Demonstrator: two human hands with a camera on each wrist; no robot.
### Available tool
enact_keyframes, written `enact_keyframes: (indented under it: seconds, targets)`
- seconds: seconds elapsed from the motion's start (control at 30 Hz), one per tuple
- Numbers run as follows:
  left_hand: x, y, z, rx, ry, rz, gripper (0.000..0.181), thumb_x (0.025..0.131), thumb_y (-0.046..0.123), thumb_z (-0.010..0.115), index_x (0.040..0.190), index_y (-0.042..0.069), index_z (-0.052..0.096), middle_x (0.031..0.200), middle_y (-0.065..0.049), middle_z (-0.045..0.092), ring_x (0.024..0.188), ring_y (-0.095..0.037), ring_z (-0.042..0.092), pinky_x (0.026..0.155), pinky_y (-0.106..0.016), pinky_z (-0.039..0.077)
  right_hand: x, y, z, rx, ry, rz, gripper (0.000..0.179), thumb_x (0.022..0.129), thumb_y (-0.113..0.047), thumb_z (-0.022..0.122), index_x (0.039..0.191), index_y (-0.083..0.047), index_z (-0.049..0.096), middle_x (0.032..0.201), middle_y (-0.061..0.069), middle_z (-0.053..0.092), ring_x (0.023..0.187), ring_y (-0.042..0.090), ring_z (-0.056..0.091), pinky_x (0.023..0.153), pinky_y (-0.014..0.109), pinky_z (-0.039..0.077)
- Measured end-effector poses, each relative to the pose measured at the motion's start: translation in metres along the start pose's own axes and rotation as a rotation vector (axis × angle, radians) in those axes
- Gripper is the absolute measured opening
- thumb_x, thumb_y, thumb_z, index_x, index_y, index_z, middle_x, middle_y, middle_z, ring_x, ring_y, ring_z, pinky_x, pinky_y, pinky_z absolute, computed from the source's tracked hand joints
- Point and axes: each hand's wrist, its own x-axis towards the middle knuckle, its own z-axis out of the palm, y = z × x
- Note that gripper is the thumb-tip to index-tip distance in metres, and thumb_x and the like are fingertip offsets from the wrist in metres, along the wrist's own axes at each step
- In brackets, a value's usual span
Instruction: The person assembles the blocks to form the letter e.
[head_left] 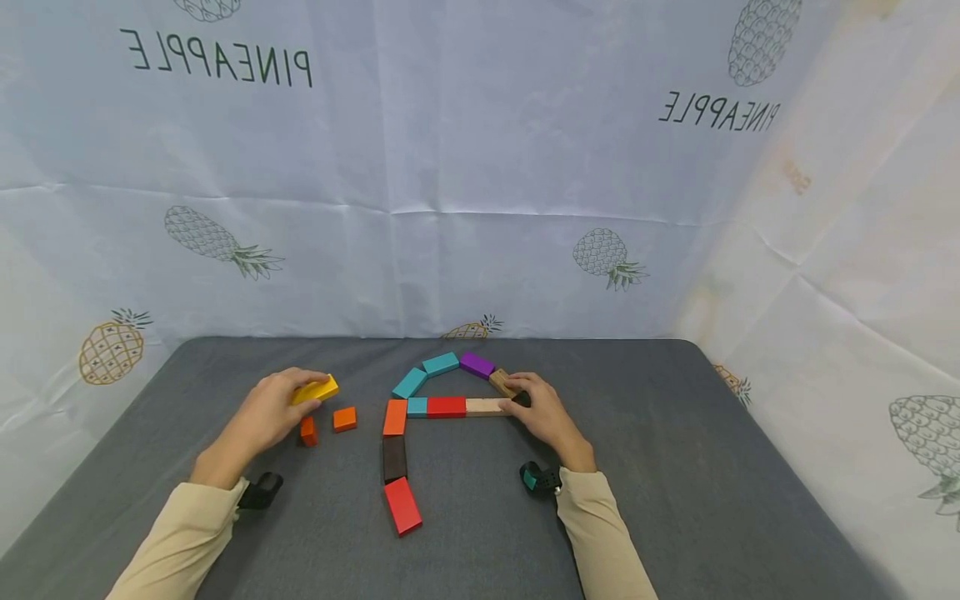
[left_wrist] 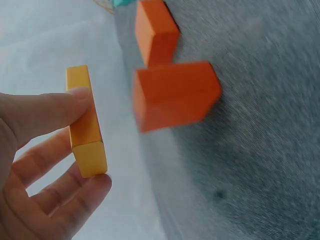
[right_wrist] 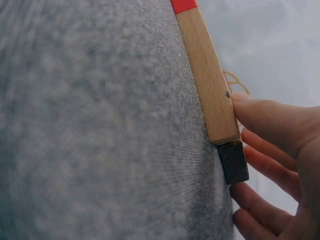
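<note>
My left hand (head_left: 262,417) pinches a yellow block (head_left: 318,390), raised over the table's left part. In the left wrist view the thumb presses one side of the yellow block (left_wrist: 85,112) and fingers lie behind it. Two orange blocks, one standing (head_left: 308,432) and one lying (head_left: 345,419), are just below and beside that hand. My right hand (head_left: 551,419) grips a small black block (right_wrist: 234,163) at the right end of a plain wooden block (right_wrist: 205,75). Its thumb tip is right at the wooden block's edge; the fingers curl behind the black one.
A row of blocks runs from a teal block (head_left: 417,407) through a red block (head_left: 446,407). Above it arch two teal blocks (head_left: 440,364), a purple block (head_left: 477,365) and a tan block (head_left: 501,382). Orange, dark brown (head_left: 394,460) and red blocks (head_left: 403,507) descend at left.
</note>
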Motion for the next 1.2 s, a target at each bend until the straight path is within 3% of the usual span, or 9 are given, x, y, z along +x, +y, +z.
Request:
enact_keyframes:
  seconds: [0.57,0.83,1.2]
  targets:
    - [-0.006,0.035,0.004,-0.023,0.043,0.072,0.037,0.085,0.0,0.074,0.121,0.0,0.068,0.117,-0.022,0.067,0.098,-0.037,0.062,0.081,-0.054,0.054,0.0,-0.001,0.0,-0.005,0.0,0.0,0.043,0.092,-0.023,0.071,0.13,-0.004,0.064,0.141,0.013,0.055,0.135,0.036,0.047,0.111,0.056,0.037]
    - [-0.011,0.049,0.014,-0.026,0.053,0.125,0.038,0.08,-0.003,0.078,0.117,0.002,0.07,0.113,-0.016,0.07,0.097,-0.033,0.062,0.082,-0.051,0.055,0.001,-0.001,0.0,-0.006,0.001,0.0,0.043,0.092,-0.023,0.071,0.13,-0.004,0.065,0.141,0.013,0.055,0.135,0.035,0.048,0.111,0.055,0.038]
    - [-0.02,0.065,0.025,-0.048,0.01,0.149,0.039,0.08,-0.001,0.078,0.118,0.005,0.07,0.115,-0.01,0.07,0.1,-0.028,0.062,0.084,-0.046,0.056,0.0,-0.001,0.0,-0.009,-0.002,-0.001,0.043,0.092,-0.023,0.071,0.131,-0.004,0.064,0.141,0.013,0.055,0.135,0.036,0.048,0.111,0.056,0.038]
